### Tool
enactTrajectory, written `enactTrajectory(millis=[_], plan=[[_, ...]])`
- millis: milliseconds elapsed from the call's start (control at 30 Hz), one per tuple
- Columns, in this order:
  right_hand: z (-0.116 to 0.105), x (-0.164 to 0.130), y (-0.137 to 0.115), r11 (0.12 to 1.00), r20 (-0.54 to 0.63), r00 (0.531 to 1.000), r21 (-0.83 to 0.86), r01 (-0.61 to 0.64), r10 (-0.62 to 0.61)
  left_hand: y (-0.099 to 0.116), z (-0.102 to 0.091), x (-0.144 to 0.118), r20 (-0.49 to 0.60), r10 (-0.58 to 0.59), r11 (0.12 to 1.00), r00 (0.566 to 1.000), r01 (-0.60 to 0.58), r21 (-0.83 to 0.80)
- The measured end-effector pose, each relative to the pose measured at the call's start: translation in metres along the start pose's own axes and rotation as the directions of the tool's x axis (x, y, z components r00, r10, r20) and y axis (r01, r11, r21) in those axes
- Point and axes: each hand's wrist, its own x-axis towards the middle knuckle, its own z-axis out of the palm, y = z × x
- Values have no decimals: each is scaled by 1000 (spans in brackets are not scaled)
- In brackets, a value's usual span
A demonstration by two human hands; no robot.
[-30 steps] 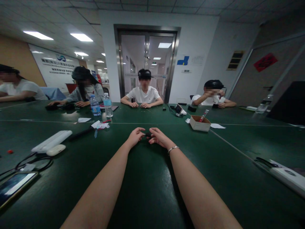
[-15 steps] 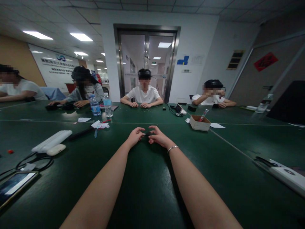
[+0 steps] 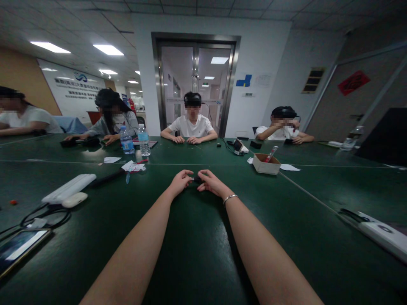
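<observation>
Both hands meet over the middle of the green table, around a small black object with a pale, silvery end. My left hand pinches the pale end between thumb and fingertips. From the other side, my right hand has its thumb and fingers closed on the black part, with a silver bracelet at the wrist. Fingers cover much of the object, and it is too small for me to tell its kind.
Left are a phone, a black cable, a white power bank and water bottles. A cardboard box stands ahead right, a white device far right. Several people sit opposite, one person directly ahead.
The fingers of my right hand have drawn closer together around the black object, and its black part has turned slightly. My left hand stays in place.
</observation>
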Motion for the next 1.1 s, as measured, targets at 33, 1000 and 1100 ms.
enactTrajectory(millis=[33, 1000, 1100], plan=[[0, 1, 1, 1000, -10, 1000, -15, -24, 24, 0, 0, 0, -2, 2, 1000, 1000, -2, 3], [-6, -1, 2, 999, 81, 997, 39, 2, -5, -8, 1, 1, 80, 16, 982, 997, -31, 188], [-6, -1, 1, 999, 74, 997, 45, -3, 0, -10, 2, 2, 75, -2, 985, 997, -11, 172]])
